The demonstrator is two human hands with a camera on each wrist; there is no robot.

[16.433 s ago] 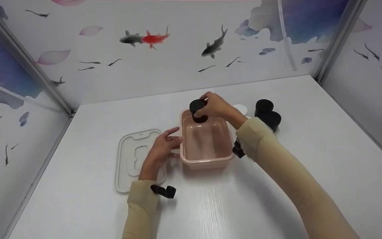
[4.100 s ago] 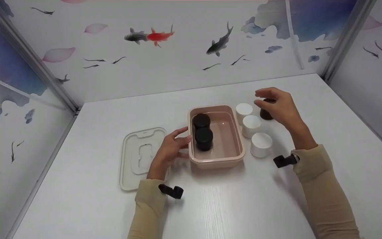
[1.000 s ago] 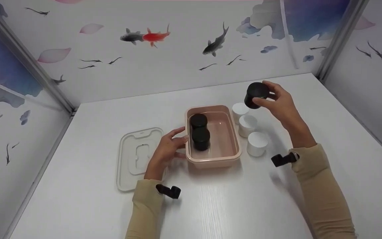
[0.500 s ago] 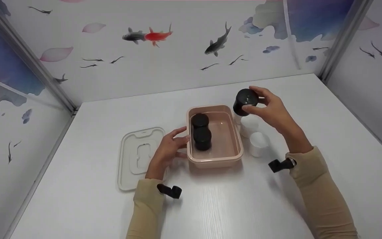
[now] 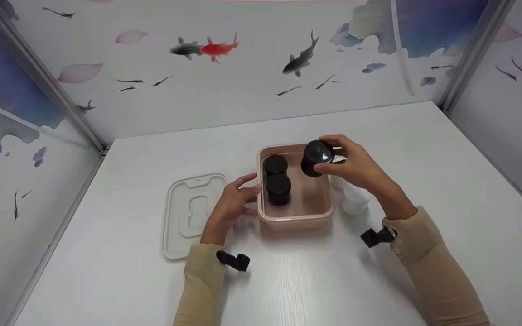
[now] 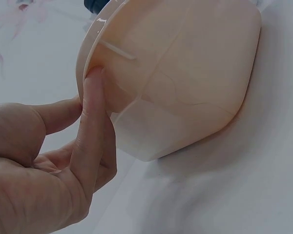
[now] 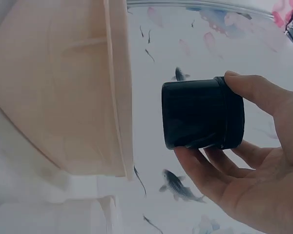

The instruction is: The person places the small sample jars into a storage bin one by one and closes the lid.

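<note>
My right hand [image 5: 356, 165] grips a black lidded jar [image 5: 317, 157] between thumb and fingers. In the right wrist view the black jar [image 7: 200, 114] appears beyond the rim of the pink plastic container [image 7: 58, 87], apart from it. From the head, it is over the far right part of the container [image 5: 295, 222]. Two more black jars [image 5: 278, 186] stand upright inside along the left wall, one behind the other. At that left side, my left hand [image 5: 231, 199] pinches the container's rim; thumb and forefinger [image 6: 93, 105] meet it in the left wrist view.
A pale rectangular lid [image 5: 184, 246] lies flat left of the container, partly under the left wrist. White jars [image 5: 355, 201] stand along the container's right side, partly hidden by the right hand. A patterned wall [image 5: 243, 99] borders the table's back.
Two black jars have come to stand in the container. The right hand has picked up the third from behind the white jars and carried it left over the container. The left hand stays put.
</note>
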